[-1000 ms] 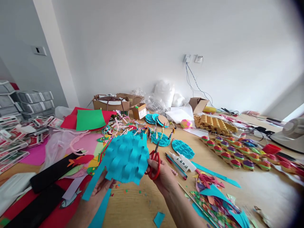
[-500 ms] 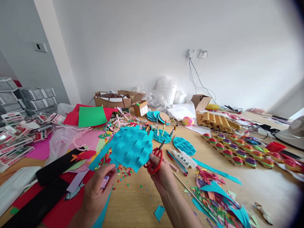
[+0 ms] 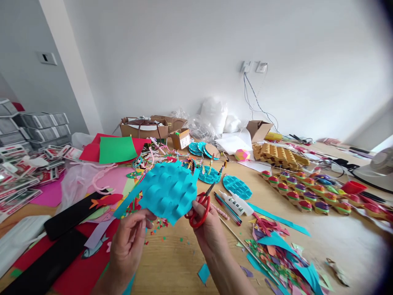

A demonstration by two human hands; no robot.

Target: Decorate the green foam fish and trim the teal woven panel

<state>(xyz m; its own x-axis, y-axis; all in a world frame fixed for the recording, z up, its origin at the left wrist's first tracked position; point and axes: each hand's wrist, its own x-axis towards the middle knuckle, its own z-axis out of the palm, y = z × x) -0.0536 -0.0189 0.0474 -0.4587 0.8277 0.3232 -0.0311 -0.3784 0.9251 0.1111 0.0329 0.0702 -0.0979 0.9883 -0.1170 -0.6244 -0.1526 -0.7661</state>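
Observation:
A blue woven paper piece (image 3: 170, 190) with curled, raised strips is held up above the table. My left hand (image 3: 130, 235) has its thumb and fingers closed on the lower left edge of it. In my right hand (image 3: 210, 229) are red-handled scissors (image 3: 199, 213), their blades pointing up and away. The same hand's thumb and fingers also pinch the right edge of the paper piece. A long blue strip (image 3: 127, 200) sticks out to the left behind the paper. On the table below the hands lies a small blue scrap (image 3: 204, 273).
Blue woven discs (image 3: 237, 187), glue bottles (image 3: 238, 205) and markers (image 3: 229, 211) lie beyond my right hand. Colourful paper scraps (image 3: 270, 254) spread at the right, near painted egg-carton cups (image 3: 303, 192). Black pouches (image 3: 66, 221) and red paper lie left. Cardboard boxes (image 3: 144, 128) stand behind.
My left hand has moved up and closed on the paper's lower left edge; before, its fingers were apart beside it. My right hand still holds the scissors and the paper. The view shifted slightly.

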